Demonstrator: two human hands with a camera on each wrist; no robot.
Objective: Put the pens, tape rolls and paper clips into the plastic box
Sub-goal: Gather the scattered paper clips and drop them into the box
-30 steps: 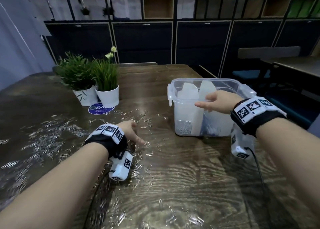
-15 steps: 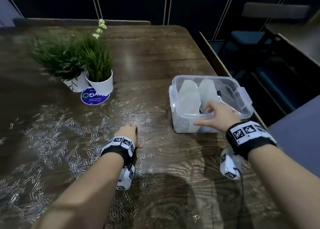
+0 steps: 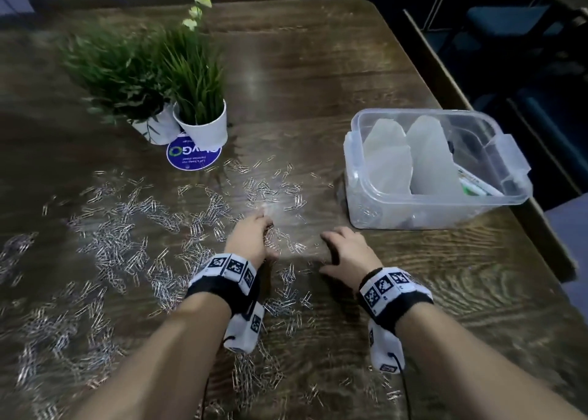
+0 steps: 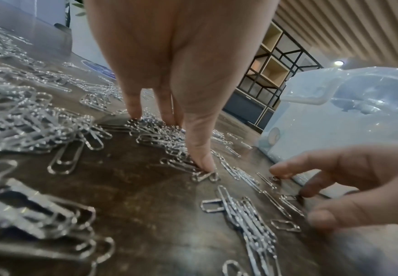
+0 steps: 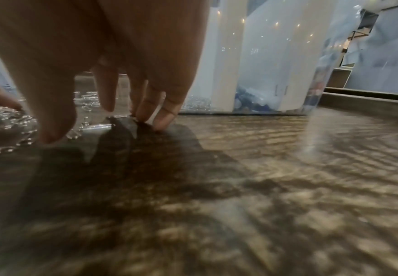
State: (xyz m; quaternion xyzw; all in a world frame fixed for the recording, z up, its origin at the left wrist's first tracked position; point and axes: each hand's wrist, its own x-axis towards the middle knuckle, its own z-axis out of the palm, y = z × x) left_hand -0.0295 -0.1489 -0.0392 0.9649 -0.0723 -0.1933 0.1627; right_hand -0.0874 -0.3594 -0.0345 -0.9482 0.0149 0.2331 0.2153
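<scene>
**Both hands down among the paper clips, box waiting at the right**

Silver paper clips (image 3: 133, 247) lie scattered in heaps across the left and middle of the dark wooden table (image 3: 318, 69), thinning out toward the plastic box (image 3: 366, 203). The box stands open near the table's right edge, clear-walled, with two white dividers (image 3: 426, 158) upright inside. A small pile of clips shows through the wall at its near left corner, and pens (image 3: 477, 185) lie in the right-hand compartment (what else sits there is too blurred to tell).

The left hand (image 3: 251, 235) is planted in the middle of the spread, its fingers pointing down and gathered close. In the left wrist view the fingertips (image 4: 205, 164) press onto a small cluster of clips against the wood; whether any clip is actually lifted or pinched I cannot tell.

The right hand (image 3: 350, 251) rests just to the right of it, between the left hand and the box, apart from both. Its fingers are spread and loosely bent, tips touching the table; the right wrist view shows the fingertips (image 5: 162, 119) on bare wood with nothing held, and only a few stray clips beside the thumb.

Behind the clips stand two potted plants (image 3: 191, 79) in white pots, touching each other, with a round blue sticker (image 3: 194, 157) on the table just in front of them.
</scene>
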